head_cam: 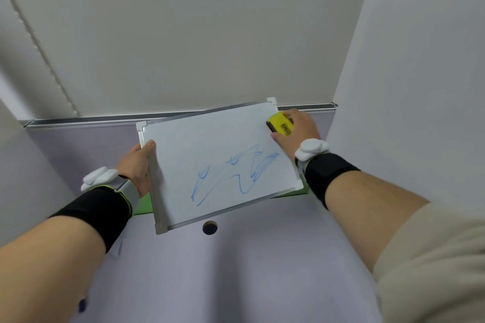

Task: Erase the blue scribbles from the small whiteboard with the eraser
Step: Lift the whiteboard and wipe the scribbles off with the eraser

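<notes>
Small whiteboard (210,155) tilted above lavender desk (236,270). Left hand (137,165) closed on its left frame edge. Right hand (296,128) gripping yellow eraser (279,126), pressed at board's upper-right corner. Blue scribbles (233,176) across lower-centre, partly smeared.

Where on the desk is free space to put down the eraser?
The lavender desk is bare between the forearms, nearer than the round cable hole. The far strip is crowded: the whiteboard, left hand, and right hand gripping the yellow eraser.
</notes>
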The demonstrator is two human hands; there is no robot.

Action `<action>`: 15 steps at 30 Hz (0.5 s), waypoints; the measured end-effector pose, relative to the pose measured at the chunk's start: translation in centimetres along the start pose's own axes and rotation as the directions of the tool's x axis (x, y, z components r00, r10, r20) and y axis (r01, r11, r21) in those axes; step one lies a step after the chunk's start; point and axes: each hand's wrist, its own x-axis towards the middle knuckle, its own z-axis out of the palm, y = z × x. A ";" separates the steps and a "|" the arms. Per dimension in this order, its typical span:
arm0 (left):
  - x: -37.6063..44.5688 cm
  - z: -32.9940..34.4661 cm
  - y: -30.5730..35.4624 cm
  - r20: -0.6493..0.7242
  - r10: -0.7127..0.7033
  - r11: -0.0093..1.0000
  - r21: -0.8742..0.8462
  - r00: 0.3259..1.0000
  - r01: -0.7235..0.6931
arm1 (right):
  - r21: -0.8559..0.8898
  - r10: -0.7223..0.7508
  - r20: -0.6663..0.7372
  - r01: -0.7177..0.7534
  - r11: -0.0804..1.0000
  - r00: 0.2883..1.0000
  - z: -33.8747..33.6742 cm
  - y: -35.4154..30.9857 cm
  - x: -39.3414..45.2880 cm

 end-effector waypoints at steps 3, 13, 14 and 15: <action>-0.4 1.1 0.2 -0.012 0.012 1.000 -0.012 1.000 -0.012 | 0.020 -0.008 0.013 0.008 1.000 1.000 1.0 -1.9 -1.2; -1.9 3.9 0.8 -0.032 0.022 0.996 -0.085 0.999 -0.025 | 0.086 -0.365 0.203 0.355 0.931 0.909 7.0 -9.7 -6.1; -1.9 3.3 1.0 -0.031 0.010 0.994 -0.108 0.999 -0.013 | 0.056 -0.340 0.181 0.335 0.941 0.923 5.9 -8.4 -4.6; -1.8 2.8 1.2 -0.030 0.010 0.996 -0.092 0.999 -0.012 | 0.036 -0.287 0.133 0.285 0.958 0.949 4.7 -6.9 -3.1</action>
